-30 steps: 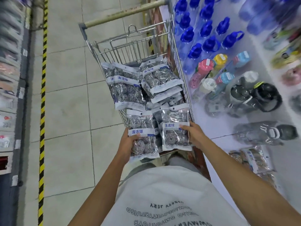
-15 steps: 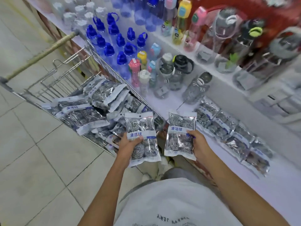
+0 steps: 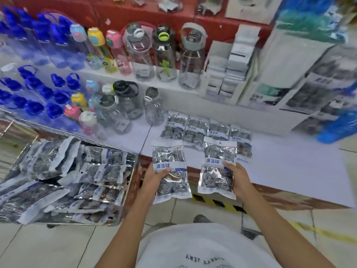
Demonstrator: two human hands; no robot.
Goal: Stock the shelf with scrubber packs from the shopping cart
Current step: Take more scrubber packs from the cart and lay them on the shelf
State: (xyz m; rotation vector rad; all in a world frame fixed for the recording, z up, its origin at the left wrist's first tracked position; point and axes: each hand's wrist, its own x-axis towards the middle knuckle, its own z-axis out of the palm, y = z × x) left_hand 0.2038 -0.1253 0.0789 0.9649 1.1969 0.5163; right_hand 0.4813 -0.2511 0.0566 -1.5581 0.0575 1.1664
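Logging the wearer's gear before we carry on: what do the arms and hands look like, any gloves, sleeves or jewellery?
Both arms are bare from wrist to where the view cuts them off. The left hand and right hand have no gloves, and no watch, ring or band shows. No sleeve is visible. The person wears a white T-shirt with dark printed lettering.

View: one head camera only, wide-angle, so no second view shares the scene.
Direction: forward and down, facing the shelf [image 3: 289, 167].
Nearness: close above the left hand [image 3: 154, 180] and right hand [image 3: 238, 178].
Left edge: shopping cart [image 3: 129, 182].
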